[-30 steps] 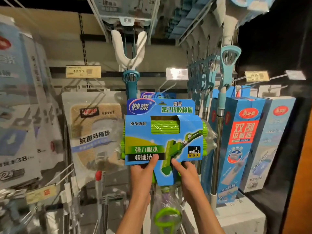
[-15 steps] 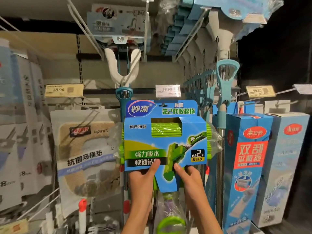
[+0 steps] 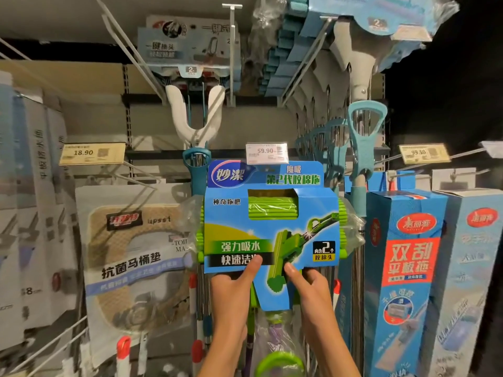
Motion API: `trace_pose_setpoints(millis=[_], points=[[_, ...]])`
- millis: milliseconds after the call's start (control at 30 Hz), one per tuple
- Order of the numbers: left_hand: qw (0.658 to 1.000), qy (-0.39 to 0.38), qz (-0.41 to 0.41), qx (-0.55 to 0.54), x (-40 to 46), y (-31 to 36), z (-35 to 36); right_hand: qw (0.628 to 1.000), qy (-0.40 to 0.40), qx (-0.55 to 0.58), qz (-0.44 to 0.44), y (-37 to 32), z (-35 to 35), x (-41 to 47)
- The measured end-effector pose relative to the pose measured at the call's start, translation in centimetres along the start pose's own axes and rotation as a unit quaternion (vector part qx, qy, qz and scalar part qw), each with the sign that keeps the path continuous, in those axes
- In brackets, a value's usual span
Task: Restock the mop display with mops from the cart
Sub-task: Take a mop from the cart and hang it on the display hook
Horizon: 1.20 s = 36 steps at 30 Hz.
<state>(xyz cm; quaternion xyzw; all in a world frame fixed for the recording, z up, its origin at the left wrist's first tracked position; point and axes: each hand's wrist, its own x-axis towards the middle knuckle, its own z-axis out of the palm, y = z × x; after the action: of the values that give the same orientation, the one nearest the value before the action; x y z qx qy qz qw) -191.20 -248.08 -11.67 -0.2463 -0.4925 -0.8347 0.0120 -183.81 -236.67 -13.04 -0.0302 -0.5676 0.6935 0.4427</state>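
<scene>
My left hand (image 3: 231, 288) and right hand (image 3: 310, 284) pinch the lower edge of the blue-carded green sponge mop (image 3: 269, 221), raised before the far display's white 59.90 price tag (image 3: 266, 152), between a bagged beige toilet-seat pad (image 3: 136, 257) left and blue mop boxes (image 3: 408, 268) right.

Wall display rack (image 3: 89, 118): mops (image 3: 363, 148) hang from hooks; toilet-mat pack (image 3: 130, 257), blue boxes (image 3: 402, 268) below.

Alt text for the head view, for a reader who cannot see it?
Both hands, left hand and right hand, hold the bottom edge of a green sponge mop's blue package up against a store display, beneath a 59.90 price tag. Boxed flat mops hang to its right.
</scene>
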Motion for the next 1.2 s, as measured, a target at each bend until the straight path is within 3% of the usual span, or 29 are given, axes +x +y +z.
trace_pose_setpoints(millis=[1200], points=[[0.990, 0.088, -0.102, 0.039, 9.5, -5.4, 2.2, 0.993, -0.003, 0.005, 0.116, 5.4, 1.2, 11.1]])
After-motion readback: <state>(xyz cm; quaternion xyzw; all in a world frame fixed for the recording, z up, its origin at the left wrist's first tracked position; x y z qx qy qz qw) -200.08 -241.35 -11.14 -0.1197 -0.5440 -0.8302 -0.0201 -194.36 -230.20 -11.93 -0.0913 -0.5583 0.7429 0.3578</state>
